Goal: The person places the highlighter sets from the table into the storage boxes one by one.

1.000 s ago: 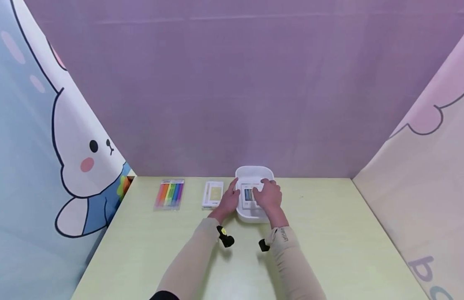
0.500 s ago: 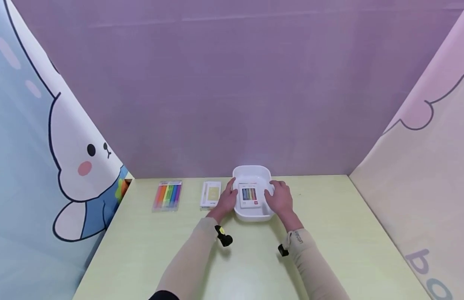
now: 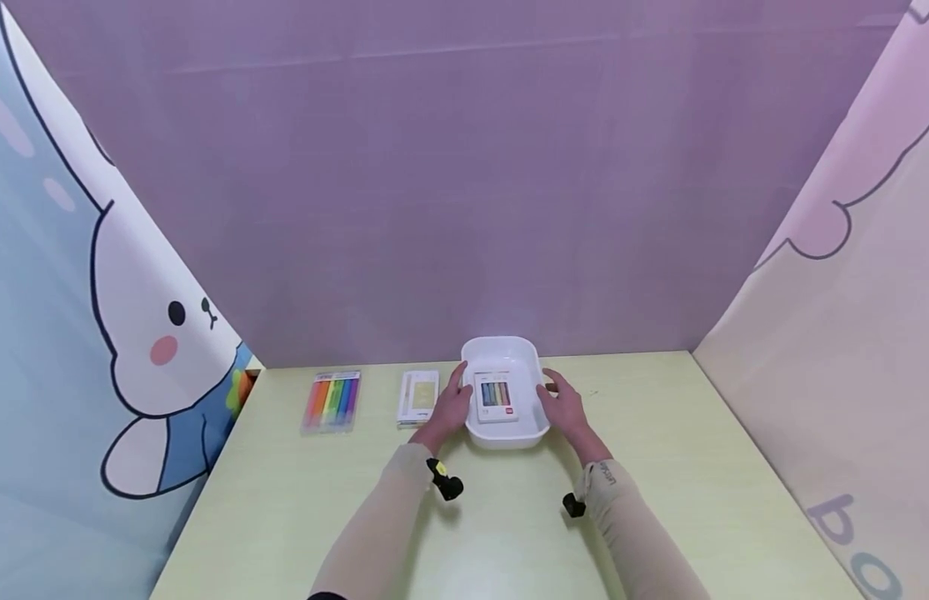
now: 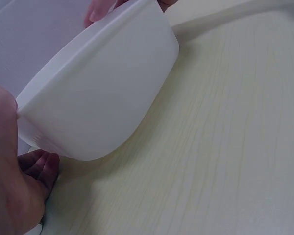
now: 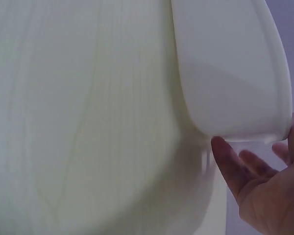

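Note:
A white plastic tray [image 3: 507, 440] with rounded corners stands near the table's back edge in the head view. Flat inside it lies a small white box [image 3: 496, 410] printed with a row of coloured sticks. My left hand [image 3: 451, 410] grips the tray's left side, thumb at the rim and fingers curled against the outer wall. On the opposite side, my right hand [image 3: 565, 412] holds the tray between thumb and fingers. The right wrist view shows its fingertips [image 5: 220, 147] at the lower edge of the wall, with the thumb by the rim.
Left of the tray lies a white box [image 3: 417, 398] with a yellowish panel, close to my left hand. Farther left is a clear pack of rainbow-coloured pens [image 3: 332, 402]. A purple cloth [image 3: 464, 208] rises behind the table [image 3: 696, 483], with printed curtains at both sides.
My right hand has moved from the printed box inside the tray to the tray's right side. My left hand stays at the left side. The head view has shifted slightly.

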Action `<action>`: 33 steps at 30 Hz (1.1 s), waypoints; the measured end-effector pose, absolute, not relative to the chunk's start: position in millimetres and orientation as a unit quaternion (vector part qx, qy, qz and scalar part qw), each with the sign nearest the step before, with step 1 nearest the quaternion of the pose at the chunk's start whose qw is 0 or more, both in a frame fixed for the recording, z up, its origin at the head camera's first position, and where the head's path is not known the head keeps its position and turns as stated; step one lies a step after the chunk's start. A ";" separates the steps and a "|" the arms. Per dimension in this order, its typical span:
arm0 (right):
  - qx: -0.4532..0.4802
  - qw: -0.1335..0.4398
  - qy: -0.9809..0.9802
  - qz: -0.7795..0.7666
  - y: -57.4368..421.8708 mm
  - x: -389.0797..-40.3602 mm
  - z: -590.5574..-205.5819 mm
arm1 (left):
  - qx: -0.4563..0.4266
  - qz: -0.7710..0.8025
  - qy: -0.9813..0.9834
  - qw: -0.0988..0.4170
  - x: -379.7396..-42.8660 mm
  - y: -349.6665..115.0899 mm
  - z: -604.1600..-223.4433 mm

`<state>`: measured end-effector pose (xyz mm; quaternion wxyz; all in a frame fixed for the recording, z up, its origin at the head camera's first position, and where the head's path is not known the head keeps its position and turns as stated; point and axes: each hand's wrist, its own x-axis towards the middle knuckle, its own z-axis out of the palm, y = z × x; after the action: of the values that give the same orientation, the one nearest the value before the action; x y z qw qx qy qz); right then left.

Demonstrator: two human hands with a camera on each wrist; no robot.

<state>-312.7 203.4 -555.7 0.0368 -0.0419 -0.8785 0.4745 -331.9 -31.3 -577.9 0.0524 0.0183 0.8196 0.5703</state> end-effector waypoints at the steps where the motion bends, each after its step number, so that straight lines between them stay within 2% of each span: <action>1: -0.041 0.035 -0.877 0.477 203.1 -312.8 -556.7 | 0.020 0.572 0.819 0.053 -331.6 -31.9 -578.4; 18: 0.023 0.038 -0.879 0.474 199.4 -311.5 -568.1 | 0.005 0.571 0.819 0.045 -324.6 -40.2 -584.3; 27: 0.000 0.019 -0.897 0.443 199.6 -323.6 -574.4 | -0.012 0.596 0.799 0.076 -327.4 -36.9 -568.4; 30: 0.000 0.015 -0.895 0.446 202.1 -324.6 -574.9 | -0.030 0.599 0.799 0.043 -326.6 -35.1 -563.1; 33: -0.004 0.015 -0.895 0.445 208.5 -323.5 -574.0 | -0.037 0.611 0.791 -0.027 -324.3 -33.6 -558.9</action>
<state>-323.5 208.5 -574.0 0.0150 -0.0036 -0.8954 0.4449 -324.3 -33.6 -558.9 -0.0273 -0.0368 0.7906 0.6107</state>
